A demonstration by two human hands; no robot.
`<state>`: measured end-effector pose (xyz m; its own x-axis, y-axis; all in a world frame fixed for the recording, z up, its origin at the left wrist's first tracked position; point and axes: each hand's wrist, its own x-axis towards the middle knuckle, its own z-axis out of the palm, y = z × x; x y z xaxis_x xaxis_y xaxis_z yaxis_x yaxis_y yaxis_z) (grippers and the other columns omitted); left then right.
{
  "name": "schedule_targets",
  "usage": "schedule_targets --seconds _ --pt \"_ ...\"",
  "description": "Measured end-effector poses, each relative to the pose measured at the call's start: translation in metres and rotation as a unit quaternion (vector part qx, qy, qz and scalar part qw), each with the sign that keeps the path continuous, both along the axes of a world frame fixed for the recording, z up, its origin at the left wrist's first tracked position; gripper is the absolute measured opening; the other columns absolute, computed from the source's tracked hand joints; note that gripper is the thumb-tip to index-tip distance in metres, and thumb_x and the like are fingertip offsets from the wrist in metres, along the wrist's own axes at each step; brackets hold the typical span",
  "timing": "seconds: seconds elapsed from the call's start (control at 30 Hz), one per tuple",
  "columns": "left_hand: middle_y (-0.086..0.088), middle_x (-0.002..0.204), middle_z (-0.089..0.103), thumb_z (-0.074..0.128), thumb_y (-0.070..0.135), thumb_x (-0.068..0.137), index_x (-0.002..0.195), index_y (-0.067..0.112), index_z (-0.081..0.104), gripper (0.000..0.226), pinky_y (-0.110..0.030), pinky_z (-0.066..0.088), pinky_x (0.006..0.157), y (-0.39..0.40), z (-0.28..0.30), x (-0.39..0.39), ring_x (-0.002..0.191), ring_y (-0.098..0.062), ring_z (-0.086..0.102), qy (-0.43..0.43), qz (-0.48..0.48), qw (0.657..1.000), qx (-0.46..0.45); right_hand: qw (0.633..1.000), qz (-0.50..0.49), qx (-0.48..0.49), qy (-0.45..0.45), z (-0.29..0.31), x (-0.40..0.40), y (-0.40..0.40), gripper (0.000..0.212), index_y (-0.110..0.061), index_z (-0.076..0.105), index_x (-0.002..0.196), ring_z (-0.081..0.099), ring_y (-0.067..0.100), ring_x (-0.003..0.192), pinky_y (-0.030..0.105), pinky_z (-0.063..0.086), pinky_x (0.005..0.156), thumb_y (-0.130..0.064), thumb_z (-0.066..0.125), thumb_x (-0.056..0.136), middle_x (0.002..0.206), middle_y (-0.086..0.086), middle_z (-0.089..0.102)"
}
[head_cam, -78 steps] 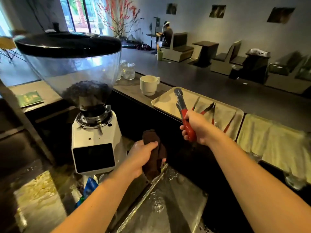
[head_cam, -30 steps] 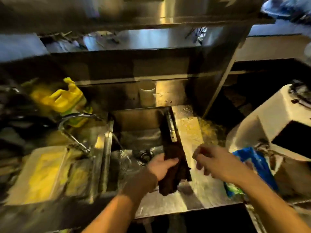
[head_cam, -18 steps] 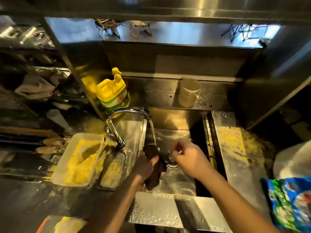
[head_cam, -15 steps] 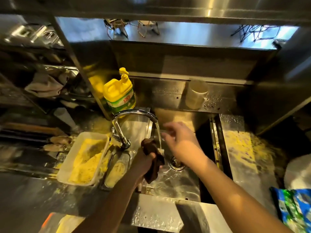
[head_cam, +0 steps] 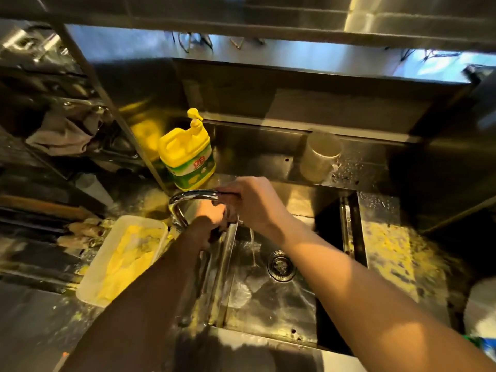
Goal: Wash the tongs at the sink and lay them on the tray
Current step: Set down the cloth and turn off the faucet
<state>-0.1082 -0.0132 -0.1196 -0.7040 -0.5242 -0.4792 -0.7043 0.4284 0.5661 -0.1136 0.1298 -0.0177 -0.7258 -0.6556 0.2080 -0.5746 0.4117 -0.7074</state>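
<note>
The tongs and the tray are out of view. My right hand [head_cam: 252, 202] grips the end of the curved chrome faucet spout [head_cam: 193, 196] above the steel sink [head_cam: 268, 304]. My left hand [head_cam: 212, 214] sits just below the spout at the sink's left rim, its fingers curled round a dark brown cloth [head_cam: 224, 229] that is mostly hidden. A thin stream of water falls into the basin near the drain [head_cam: 281, 265].
A yellow detergent bottle [head_cam: 188, 157] stands behind the faucet and a pale cup [head_cam: 319, 157] sits on the back ledge. A white tub [head_cam: 91, 285] with yellow cloth lies to the left. Wet steel counter to the right, blue packet [head_cam: 485, 343] at the corner.
I turned from the counter tray to the sink, and the tongs are no longer in my right hand. My right hand rose from the drain to the faucet spout. The left hand moved under the spout.
</note>
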Motion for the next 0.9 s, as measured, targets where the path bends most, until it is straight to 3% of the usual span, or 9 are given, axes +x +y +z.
schedule_targets --seconds 0.1,0.23,0.33,0.5,0.63,0.7,0.77,0.83,0.9 --pt "-0.019 0.142 0.054 0.049 0.023 0.099 0.134 0.005 0.054 0.040 -0.038 0.038 0.110 -0.015 -0.004 -0.015 0.131 -0.035 0.050 -0.037 -0.128 0.982 -0.135 0.998 -0.021 0.017 -0.056 -0.005 -0.003 -0.006 0.025 -0.026 0.075 0.112 0.071 0.017 0.099 0.044 0.058 0.085 -0.023 0.072 0.088 0.107 -0.002 0.076" --pt "-0.006 0.138 0.058 0.037 0.051 0.095 0.131 0.023 0.056 0.050 -0.044 0.043 0.105 -0.022 -0.014 -0.016 0.128 -0.032 0.054 -0.129 -0.205 0.902 -0.357 0.997 -0.040 0.062 0.024 -0.008 -0.005 -0.004 0.017 -0.033 0.076 0.102 0.069 0.016 0.077 0.040 0.059 0.068 -0.029 0.069 0.088 0.087 -0.008 0.075" --pt "-0.005 0.145 0.052 0.025 0.036 0.100 0.140 0.019 0.050 0.050 -0.042 0.041 0.107 -0.022 -0.012 -0.007 0.131 -0.029 0.049 -0.263 -0.209 0.861 -0.383 0.995 -0.043 0.084 0.032 -0.003 -0.006 -0.004 0.017 -0.033 0.074 0.101 0.067 0.020 0.074 0.040 0.059 0.065 -0.034 0.063 0.088 0.084 -0.007 0.072" --pt "-0.005 0.135 0.059 0.037 0.020 0.095 0.138 0.013 0.056 0.047 -0.035 0.045 0.102 -0.029 -0.019 0.001 0.118 -0.025 0.059 -0.333 -0.176 0.844 -0.382 0.993 -0.052 0.107 0.013 0.004 -0.006 -0.005 0.015 -0.033 0.075 0.103 0.066 0.018 0.075 0.036 0.058 0.068 -0.031 0.065 0.092 0.087 -0.005 0.072" --pt "-0.006 0.143 0.057 0.030 0.025 0.098 0.140 0.015 0.055 0.051 -0.031 0.041 0.106 -0.031 -0.021 0.003 0.128 -0.026 0.057 -0.387 -0.269 0.772 -0.426 0.992 -0.072 0.105 0.004 0.008 -0.002 -0.004 0.015 -0.028 0.076 0.102 0.067 0.020 0.075 0.035 0.057 0.067 -0.029 0.065 0.093 0.087 -0.002 0.073" --pt "-0.009 0.147 0.053 0.029 0.026 0.101 0.145 0.015 0.050 0.050 -0.041 0.036 0.111 -0.020 -0.013 0.005 0.135 -0.031 0.050 -0.354 -0.308 0.787 -0.401 0.992 -0.068 0.101 0.020 0.009 0.000 -0.005 0.014 -0.028 0.076 0.102 0.067 0.020 0.077 0.033 0.056 0.067 -0.026 0.065 0.093 0.088 -0.001 0.073" --pt "-0.008 0.135 0.063 0.041 0.031 0.100 0.135 0.017 0.058 0.042 -0.043 0.042 0.104 0.005 -0.004 0.027 0.125 -0.030 0.060 -0.222 -0.359 0.819 -0.389 0.993 -0.048 0.104 0.029 0.011 0.004 -0.002 0.019 -0.029 0.075 0.109 0.069 0.021 0.090 0.036 0.057 0.077 -0.023 0.064 0.094 0.099 0.000 0.075" --pt "-0.004 0.094 0.074 0.065 0.035 0.082 0.103 0.018 0.073 0.028 -0.032 0.058 0.073 0.026 0.009 0.069 0.083 -0.024 0.073 -0.045 -0.395 0.821 -0.410 0.995 -0.029 0.098 0.006 0.014 0.007 0.003 0.025 -0.026 0.073 0.116 0.068 0.020 0.103 0.039 0.054 0.090 -0.020 0.063 0.094 0.112 0.000 0.074" --pt "0.002 0.071 0.067 0.062 0.034 0.075 0.079 0.021 0.073 0.018 -0.028 0.054 0.050 0.037 0.009 0.114 0.058 -0.019 0.067 0.103 -0.403 0.818 -0.397 0.996 -0.047 0.064 -0.040 0.016 0.014 0.010 0.026 -0.021 0.072 0.118 0.067 0.022 0.107 0.042 0.053 0.094 -0.022 0.063 0.094 0.114 0.003 0.074"
